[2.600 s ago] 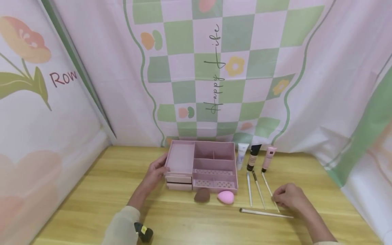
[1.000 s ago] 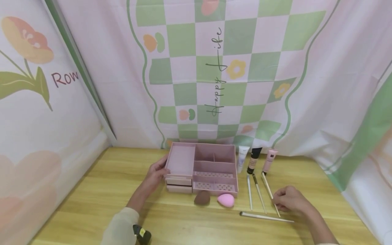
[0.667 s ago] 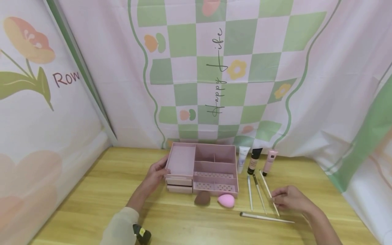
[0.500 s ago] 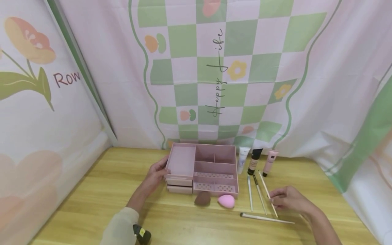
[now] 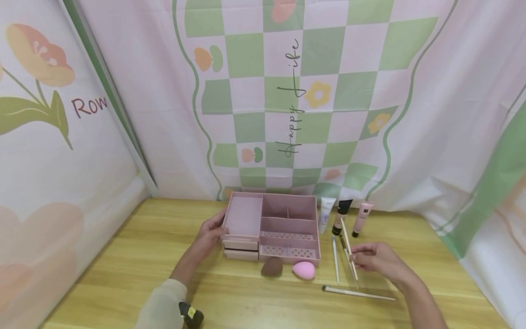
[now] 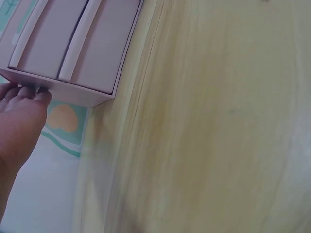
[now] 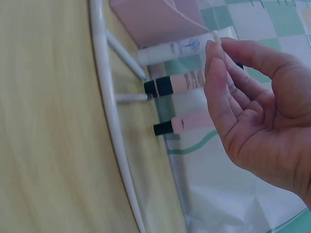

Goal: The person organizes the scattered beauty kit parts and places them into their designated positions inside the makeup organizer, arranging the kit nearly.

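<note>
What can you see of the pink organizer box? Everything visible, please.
The pink organizer box looks like matte plastic. On top, it has a wide tray at left, two small compartments at the back right, and tiers with perforated fronts before them. Two shut drawers sit stacked at the front left, each with a long pale handle bar. It stands upright on the wooden table, near the cloth backdrop. All visible compartments look empty. The left hand holds its left side; nothing else visibly touches it.
</note>
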Tool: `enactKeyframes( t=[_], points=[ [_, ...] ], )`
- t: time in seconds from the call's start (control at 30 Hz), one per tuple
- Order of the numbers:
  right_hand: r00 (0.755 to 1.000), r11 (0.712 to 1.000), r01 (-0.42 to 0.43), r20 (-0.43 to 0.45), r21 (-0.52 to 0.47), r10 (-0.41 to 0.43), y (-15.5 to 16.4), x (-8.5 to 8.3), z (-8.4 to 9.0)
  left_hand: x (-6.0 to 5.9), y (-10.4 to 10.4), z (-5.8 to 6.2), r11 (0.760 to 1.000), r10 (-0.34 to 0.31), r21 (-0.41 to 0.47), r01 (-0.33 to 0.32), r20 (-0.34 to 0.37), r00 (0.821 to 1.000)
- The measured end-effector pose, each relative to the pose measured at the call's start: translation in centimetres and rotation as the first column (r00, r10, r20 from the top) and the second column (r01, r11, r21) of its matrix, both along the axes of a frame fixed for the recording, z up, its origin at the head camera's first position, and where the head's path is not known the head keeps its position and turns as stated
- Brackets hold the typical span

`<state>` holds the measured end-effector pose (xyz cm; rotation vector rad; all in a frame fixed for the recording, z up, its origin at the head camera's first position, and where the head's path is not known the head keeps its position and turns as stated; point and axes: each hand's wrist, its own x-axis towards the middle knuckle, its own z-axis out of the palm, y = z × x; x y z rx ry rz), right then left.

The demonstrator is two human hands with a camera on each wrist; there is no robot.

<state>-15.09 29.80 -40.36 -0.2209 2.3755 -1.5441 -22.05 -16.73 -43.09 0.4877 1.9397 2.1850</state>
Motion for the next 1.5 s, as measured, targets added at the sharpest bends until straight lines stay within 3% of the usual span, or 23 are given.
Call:
enactKeyframes(
  t=[0.27, 0.6, 1.5],
  points=[
    [0.998, 0.997, 0.058, -0.001, -0.057, -0.058, -2.3, -0.1, 0.9, 0.0, 0.1, 0.0, 1.000, 0.011, 0.020, -0.012, 0.024, 1.000],
    [0.991, 0.977, 0.135, 0.026, -0.166, -0.133, -5.5, -0.8, 0.6, 0.0, 0.0, -0.1, 0.999, 0.001, 0.036, -0.003, 0.034, 0.999],
    [0.996, 0.954, 0.084, 0.059, -0.286, -0.070, -10.8, -2.5, 1.4, -0.3, -0.2, -0.3, 1.000, -0.007, 0.030, 0.007, 0.005, 1.000]
  ],
)
